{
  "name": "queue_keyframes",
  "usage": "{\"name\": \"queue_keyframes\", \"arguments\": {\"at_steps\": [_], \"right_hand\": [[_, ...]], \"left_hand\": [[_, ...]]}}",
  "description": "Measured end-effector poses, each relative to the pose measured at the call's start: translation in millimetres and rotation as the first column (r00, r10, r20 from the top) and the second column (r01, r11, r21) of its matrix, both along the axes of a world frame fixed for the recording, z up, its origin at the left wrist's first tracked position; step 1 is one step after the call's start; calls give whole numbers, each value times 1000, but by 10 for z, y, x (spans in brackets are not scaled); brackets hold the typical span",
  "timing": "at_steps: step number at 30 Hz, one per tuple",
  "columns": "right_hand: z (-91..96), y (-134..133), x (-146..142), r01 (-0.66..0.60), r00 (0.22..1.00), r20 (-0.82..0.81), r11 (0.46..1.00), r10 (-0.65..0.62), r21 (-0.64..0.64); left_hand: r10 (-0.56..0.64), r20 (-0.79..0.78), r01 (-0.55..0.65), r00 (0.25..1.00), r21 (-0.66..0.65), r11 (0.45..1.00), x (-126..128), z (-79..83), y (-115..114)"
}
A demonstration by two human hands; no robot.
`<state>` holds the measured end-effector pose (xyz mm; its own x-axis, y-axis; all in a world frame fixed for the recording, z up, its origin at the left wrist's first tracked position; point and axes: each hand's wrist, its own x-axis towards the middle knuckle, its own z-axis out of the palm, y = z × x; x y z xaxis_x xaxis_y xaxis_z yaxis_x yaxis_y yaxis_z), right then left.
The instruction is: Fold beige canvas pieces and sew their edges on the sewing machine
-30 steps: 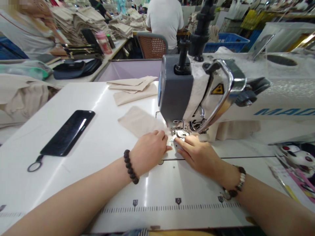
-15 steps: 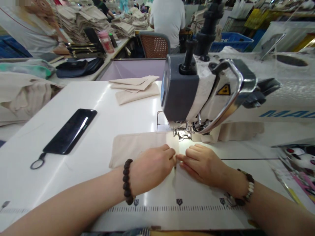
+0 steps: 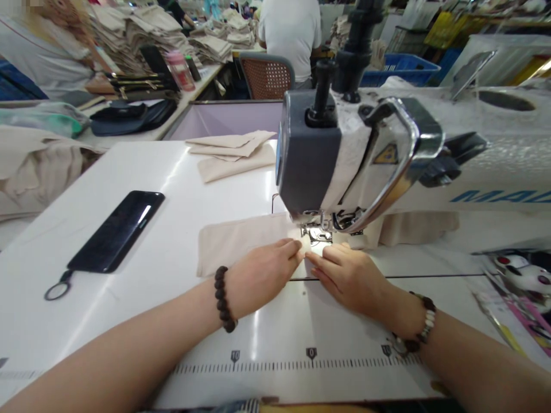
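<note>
A flat beige fabric piece (image 3: 243,244) lies on the white sewing table, its right end running to the presser foot (image 3: 316,234) of the industrial sewing machine (image 3: 310,155). My left hand (image 3: 262,275) rests on its near edge with the fingers together, pointing at the needle area. My right hand (image 3: 344,276) comes in from the other side, and its fingertips almost meet those of my left hand just in front of the foot. Both hands press the cloth down. The needle itself is hidden by the machine parts.
A black phone (image 3: 116,232) with a ring strap lies left on the white table (image 3: 142,172). Folded beige fabric (image 3: 232,155) sits behind it. Farther off are stacked cloth (image 3: 146,28), a seated person's back (image 3: 290,34), a wicker-backed chair (image 3: 267,77) and a blue crate (image 3: 400,69).
The fabric has swung from a slanted position to lying almost level beside the foot. Both hands have moved in closer to the foot and now sit slightly farther forward than half a second ago.
</note>
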<state>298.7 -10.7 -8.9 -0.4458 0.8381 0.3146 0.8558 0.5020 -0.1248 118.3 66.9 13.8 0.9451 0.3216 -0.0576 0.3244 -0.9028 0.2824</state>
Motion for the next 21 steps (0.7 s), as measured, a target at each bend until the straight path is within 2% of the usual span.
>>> {"name": "queue_keyframes", "arguments": {"at_steps": [5,12,17,21], "right_hand": [[-12,30,-22,95,995,28,995,-95,-3],[-23,36,-23,113,993,32,993,-112,-17],[-7,24,-21,110,993,32,994,-110,-9],[-19,23,-18,108,994,28,994,-108,3]], "left_hand": [[3,13,-3,1000,11,1000,37,-44,144],[63,68,-63,996,10,998,72,-120,256],[42,85,-45,995,33,998,73,-133,248],[42,87,-55,995,150,987,55,-99,162]]}}
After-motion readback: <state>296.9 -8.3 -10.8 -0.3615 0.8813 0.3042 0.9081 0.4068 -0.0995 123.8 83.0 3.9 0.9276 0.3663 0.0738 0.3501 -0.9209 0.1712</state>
